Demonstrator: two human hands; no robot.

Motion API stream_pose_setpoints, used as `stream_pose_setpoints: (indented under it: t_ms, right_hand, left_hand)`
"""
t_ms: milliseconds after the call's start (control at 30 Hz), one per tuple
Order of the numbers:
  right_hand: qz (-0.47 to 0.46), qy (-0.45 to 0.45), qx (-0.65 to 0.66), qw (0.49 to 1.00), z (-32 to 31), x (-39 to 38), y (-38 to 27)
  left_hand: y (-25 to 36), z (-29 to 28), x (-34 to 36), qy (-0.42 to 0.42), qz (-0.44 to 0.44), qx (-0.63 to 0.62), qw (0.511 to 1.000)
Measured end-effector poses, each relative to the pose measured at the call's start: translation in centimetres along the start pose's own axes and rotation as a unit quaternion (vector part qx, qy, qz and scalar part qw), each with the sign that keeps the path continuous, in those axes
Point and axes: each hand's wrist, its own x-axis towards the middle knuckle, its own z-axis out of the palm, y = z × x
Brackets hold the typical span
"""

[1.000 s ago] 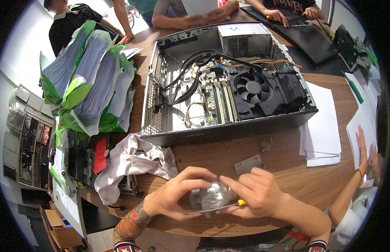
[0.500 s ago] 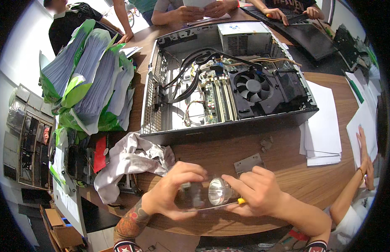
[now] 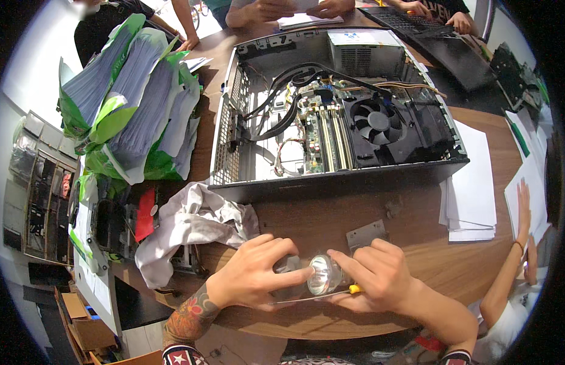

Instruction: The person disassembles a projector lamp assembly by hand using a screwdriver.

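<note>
The right hand [image 3: 382, 277] pinches a silvery reflector cup [image 3: 319, 277] between forefinger and thumb above the near side of the table [image 3: 288, 222], apparently to steady it; a yellow-tipped piece [image 3: 355, 289] shows beside that thumb. The left hand [image 3: 252, 274] curls, its forefinger at the cup's rim; whether it grips cannot be told. The open computer case [image 3: 337, 182] lies flat beyond, seemingly for easy access from above.

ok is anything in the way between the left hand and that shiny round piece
Nothing visible: the left hand has an extended finger at the left edge of the shiny round piece, contact unclear. The right hand is at its other side.
</note>
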Motion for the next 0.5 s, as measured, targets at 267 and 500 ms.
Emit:
stream_pose_setpoints:
  t_ms: [267, 500]
  right_hand:
    - [0.02, -0.017, 0.015, 1.0, -0.2, 0.1, -0.1]
    - [0.036, -0.019, 0.021, 0.999, -0.3, -0.1, 0.1]
  left_hand:
    - [-0.4, 0.6, 0.2, 0.052, 0.035, 0.026, 0.998]
    - [-0.6, 1.2, 0.3, 0.066, 0.019, -0.028, 0.997]
